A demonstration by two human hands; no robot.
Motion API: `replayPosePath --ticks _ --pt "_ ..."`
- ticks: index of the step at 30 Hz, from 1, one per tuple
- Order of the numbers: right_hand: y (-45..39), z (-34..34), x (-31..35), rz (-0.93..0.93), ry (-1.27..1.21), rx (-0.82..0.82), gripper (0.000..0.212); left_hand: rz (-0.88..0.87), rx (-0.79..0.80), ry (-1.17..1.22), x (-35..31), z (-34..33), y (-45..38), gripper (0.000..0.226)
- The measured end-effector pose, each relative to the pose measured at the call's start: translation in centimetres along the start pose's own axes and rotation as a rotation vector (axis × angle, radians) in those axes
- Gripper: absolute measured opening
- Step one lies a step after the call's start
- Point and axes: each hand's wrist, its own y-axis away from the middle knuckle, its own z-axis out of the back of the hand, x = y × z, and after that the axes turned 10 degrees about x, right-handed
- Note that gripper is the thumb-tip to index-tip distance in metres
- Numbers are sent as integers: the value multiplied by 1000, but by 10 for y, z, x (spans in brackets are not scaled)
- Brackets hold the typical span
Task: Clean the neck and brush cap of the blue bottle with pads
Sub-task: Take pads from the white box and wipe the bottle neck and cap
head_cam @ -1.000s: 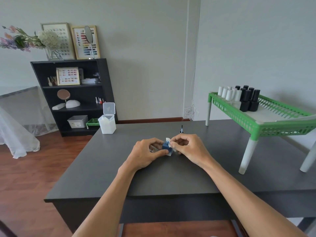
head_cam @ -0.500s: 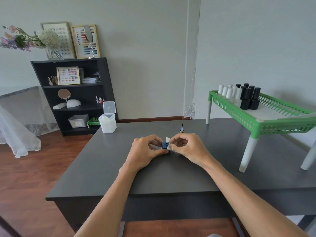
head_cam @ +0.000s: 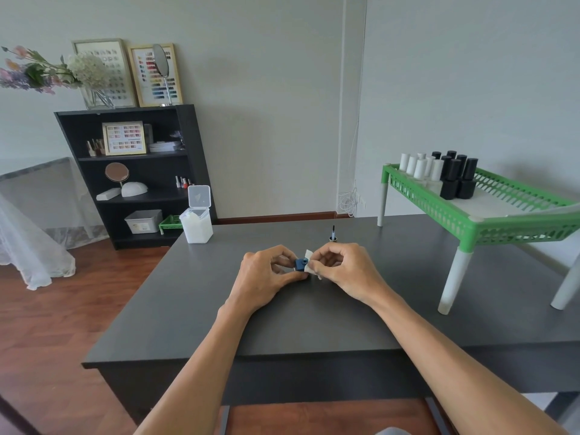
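A small blue bottle is pinched between my two hands above the middle of the dark table; its open neck faces the camera. My left hand grips the bottle's body. With its fingertips my right hand holds a white pad against the bottle's right side. The brush cap stands upright on the table just behind my right hand, brush pointing up.
A clear box of white pads with its lid flipped up stands at the table's far left corner. A green rack with several white and black bottles occupies the right side. A dark shelf stands against the wall behind.
The bottle has turned in my fingers so its neck opening shows more. The pad has shifted slightly along its right side. Both hands stay in the same spot.
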Motion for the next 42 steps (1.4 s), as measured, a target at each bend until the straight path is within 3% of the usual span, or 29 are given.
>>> replayPosePath --ticks 6,14,28,42 --pt "1 0 2 -17 -26 52 4 19 44 -43 0 1 -1 29" --pt "1 1 5 15 -133 -10 5 44 61 -54 0 0 -3 30" --pt "-5 10 19 184 270 134 28 81 80 15 2 -1 -6 31" --pt "-20 19 31 136 336 283 29 69 67 -19 3 0 -5 34"
